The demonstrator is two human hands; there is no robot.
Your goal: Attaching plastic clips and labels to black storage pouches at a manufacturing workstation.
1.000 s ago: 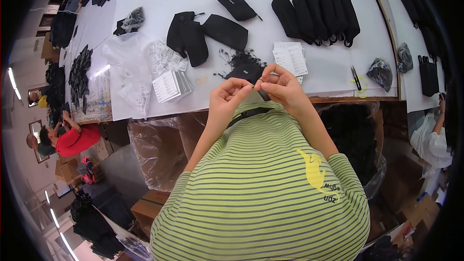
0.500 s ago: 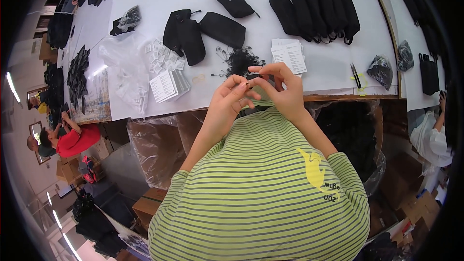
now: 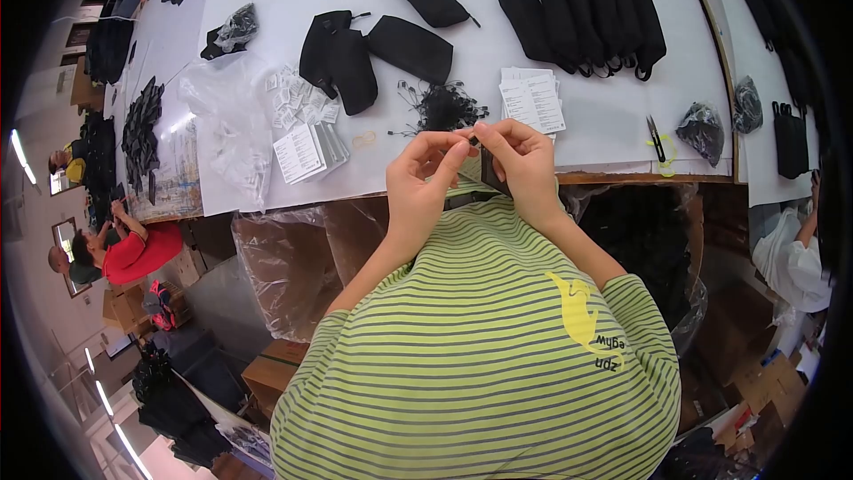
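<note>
Just over the table's near edge, my left hand (image 3: 421, 182) and my right hand (image 3: 526, 169) meet fingertip to fingertip, each in a pinch. A small dark flat piece (image 3: 491, 171) hangs beneath my right thumb, partly covered by the fingers. Whatever sits between the left fingertips is too small to make out. Right beyond my hands lies a tangled heap of thin black tag cords (image 3: 447, 108). Stacks of white printed cards flank it, one on the right (image 3: 533, 100) and one on the left (image 3: 306, 156). Farther back are loose black pouches (image 3: 410, 49).
Several black pouches (image 3: 582, 25) stand in a row at the back right. Small white tags (image 3: 298, 100) and a clear plastic bag (image 3: 227, 129) lie left. Scissor-like black snips (image 3: 656, 138) and a bagged black bundle (image 3: 701, 134) rest right. Other people work at far left and right.
My fingers have closed from a looser hold into a tight pinch, with the hands slightly nearer each other. The dark flat piece now hangs below my right thumb.
</note>
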